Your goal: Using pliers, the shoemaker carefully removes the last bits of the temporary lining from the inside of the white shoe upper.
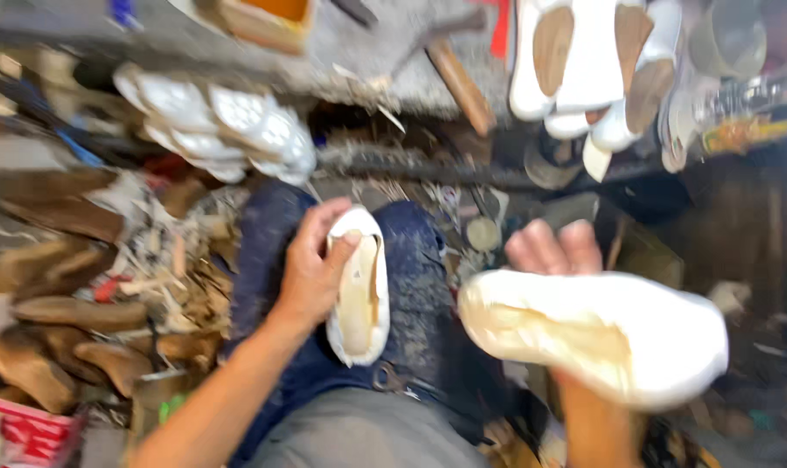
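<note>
Cluttered workshop ground fills the view: a grey stone slab runs along the top, with a heap of white shoe soles on its left part and a cluster of white shoe uppers on wooden lasts at the upper right. A wooden-handled tool lies on the slab between them. Brown wooden shoe lasts and scraps pile up at the left.

The person sits with dark blue trousers in the middle of the frame. The left hand is closed around a small white shoe upper, sole side up, which rests on the thigh; the thumb presses on its inner edge and the pale insole shows. The right hand grips a second white shoe, larger in the picture and blurred, held off the lap to the right with its underside turned toward the camera; only the fingertips show above it.

Judging from this, the work stands at a handling or comparing stage, with both shoes of a pair lifted and their bottoms exposed. Any further move would call for a steady hold on each shoe, since the right one hangs unsupported.
</note>
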